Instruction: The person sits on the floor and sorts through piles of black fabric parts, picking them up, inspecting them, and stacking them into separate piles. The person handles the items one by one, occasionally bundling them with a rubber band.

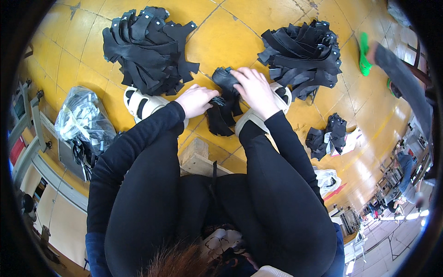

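Between my feet lies a small stack of black fabric pieces (220,121), some bent and overlapping. My left hand (196,100) is closed at the stack's left side, its fingertips gripping the edges of several pieces. On the upper right of the stack, my right hand (254,88) curls its fingers over the end of a black fabric piece (224,78); its thumb is hard to make out. Beyond my hands, a large heap of similar black pieces (150,51) lies on the left, and another black heap (302,57) on the right. Small pale tags show on some ends.
My cream clogs (138,102) rest on the yellow tiled floor (226,30). A clear plastic bag (85,117) stands at left beside a metal frame (34,115). A smaller black pile (328,138) lies at right. Another person's leg with a green shoe (364,55) is at far right.
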Action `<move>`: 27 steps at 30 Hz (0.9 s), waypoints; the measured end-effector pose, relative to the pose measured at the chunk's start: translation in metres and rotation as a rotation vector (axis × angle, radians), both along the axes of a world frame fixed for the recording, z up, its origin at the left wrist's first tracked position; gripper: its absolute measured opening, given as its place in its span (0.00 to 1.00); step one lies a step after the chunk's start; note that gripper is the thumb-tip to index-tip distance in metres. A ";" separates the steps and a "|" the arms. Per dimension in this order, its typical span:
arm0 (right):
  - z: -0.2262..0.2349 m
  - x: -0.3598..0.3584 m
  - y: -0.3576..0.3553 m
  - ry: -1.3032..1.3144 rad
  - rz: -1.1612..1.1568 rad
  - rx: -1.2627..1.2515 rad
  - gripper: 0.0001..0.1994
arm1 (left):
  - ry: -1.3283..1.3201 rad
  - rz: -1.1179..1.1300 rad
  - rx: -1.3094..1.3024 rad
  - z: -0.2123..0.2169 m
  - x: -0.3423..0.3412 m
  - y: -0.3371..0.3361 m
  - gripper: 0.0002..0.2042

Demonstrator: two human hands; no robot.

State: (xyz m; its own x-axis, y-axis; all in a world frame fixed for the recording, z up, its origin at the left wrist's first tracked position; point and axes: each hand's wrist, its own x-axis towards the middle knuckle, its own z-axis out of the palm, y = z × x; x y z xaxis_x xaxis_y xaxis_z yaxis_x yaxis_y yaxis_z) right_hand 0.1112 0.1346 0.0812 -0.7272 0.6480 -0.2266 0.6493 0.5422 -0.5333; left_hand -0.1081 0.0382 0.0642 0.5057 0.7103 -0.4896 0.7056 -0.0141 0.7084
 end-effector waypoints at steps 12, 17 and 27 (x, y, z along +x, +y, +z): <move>-0.013 0.013 -0.025 0.176 0.041 0.107 0.09 | 0.019 -0.003 -0.021 -0.001 -0.003 0.000 0.16; -0.012 0.026 -0.034 0.221 -0.036 0.084 0.09 | 0.013 0.033 -0.004 -0.001 -0.003 -0.002 0.16; -0.009 0.013 -0.008 0.192 0.005 0.071 0.06 | 0.011 0.016 0.006 -0.003 -0.005 -0.002 0.18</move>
State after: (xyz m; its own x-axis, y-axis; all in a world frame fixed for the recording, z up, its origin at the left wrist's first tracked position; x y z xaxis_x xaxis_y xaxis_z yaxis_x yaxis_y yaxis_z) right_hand 0.1238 0.1271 0.0721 -0.7558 0.6537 -0.0376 0.5369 0.5858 -0.6072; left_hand -0.1126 0.0364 0.0614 0.4893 0.7208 -0.4909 0.7135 -0.0071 0.7006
